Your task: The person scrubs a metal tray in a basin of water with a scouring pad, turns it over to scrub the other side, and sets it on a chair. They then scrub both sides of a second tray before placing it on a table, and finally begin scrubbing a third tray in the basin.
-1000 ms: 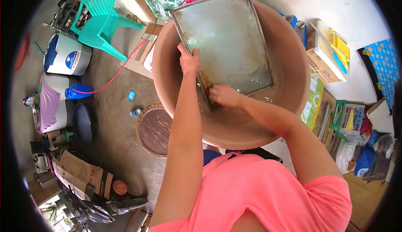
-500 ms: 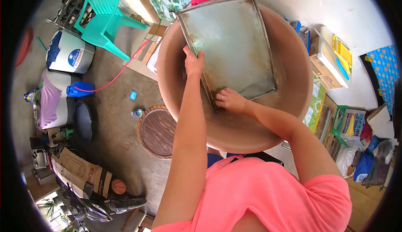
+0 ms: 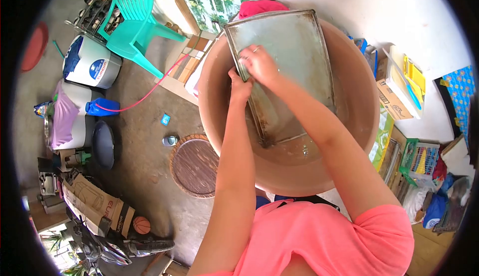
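A large metal tray [image 3: 294, 61] with brown stains leans inside a big round brown basin [image 3: 359, 141] with water at the bottom. My left hand [image 3: 241, 87] grips the tray's left edge, thumb on the face. Just above it, my right hand [image 3: 259, 65] is against the tray's upper left face, fingers curled and blurred by motion; whatever they may hold cannot be made out. Wet streaks run down the tray's lower left part, and its bottom edge rests in the basin.
A round woven-edged stool [image 3: 195, 166] stands left of the basin. Farther left are a green chair [image 3: 132, 31], a blue container [image 3: 102, 107] with a pink hose, and a dark basin [image 3: 103, 145]. Boxes [image 3: 394, 94] and baskets [image 3: 421, 161] line the right.
My right hand has moved from the tray's bottom left corner up to its upper left part. My left hand still holds the left edge. The whole view has shifted slightly.
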Demonstrator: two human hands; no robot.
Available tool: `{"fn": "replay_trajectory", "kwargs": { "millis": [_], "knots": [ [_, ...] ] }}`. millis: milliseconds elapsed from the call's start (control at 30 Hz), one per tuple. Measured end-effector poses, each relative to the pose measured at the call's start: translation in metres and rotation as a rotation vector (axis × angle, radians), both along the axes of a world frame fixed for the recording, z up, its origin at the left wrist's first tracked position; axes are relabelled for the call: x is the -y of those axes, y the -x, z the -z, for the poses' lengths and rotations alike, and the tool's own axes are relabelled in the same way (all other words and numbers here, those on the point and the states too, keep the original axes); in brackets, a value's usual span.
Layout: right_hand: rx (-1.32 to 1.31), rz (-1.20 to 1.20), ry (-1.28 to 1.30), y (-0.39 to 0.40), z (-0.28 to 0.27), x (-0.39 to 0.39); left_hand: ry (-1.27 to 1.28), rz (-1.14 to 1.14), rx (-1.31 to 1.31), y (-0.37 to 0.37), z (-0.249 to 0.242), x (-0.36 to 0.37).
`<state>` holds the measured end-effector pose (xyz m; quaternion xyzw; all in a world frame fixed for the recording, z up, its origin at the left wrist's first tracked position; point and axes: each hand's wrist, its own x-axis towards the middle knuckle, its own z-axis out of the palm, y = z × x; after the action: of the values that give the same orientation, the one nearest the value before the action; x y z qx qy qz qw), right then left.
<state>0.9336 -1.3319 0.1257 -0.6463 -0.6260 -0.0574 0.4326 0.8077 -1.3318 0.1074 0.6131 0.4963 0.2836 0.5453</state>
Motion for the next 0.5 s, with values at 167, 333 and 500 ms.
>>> {"fn": "replay_trajectory", "kwargs": {
  "millis": [167, 333, 500],
  "knots": [
    [0.131, 0.042, -0.025, -0.006, -0.023, -0.042, -0.039, 0.000, -0.131, -0.003, -0.002, 0.003],
    [0.095, 0.059, 0.053, 0.022, -0.015, -0.022, -0.035, 0.003, -0.202, -0.005, -0.011, 0.006],
    [0.039, 0.083, -0.020, 0.022, -0.009, -0.031, 0.005, 0.012, -0.281, -0.007, -0.017, 0.011]
  ]
}}
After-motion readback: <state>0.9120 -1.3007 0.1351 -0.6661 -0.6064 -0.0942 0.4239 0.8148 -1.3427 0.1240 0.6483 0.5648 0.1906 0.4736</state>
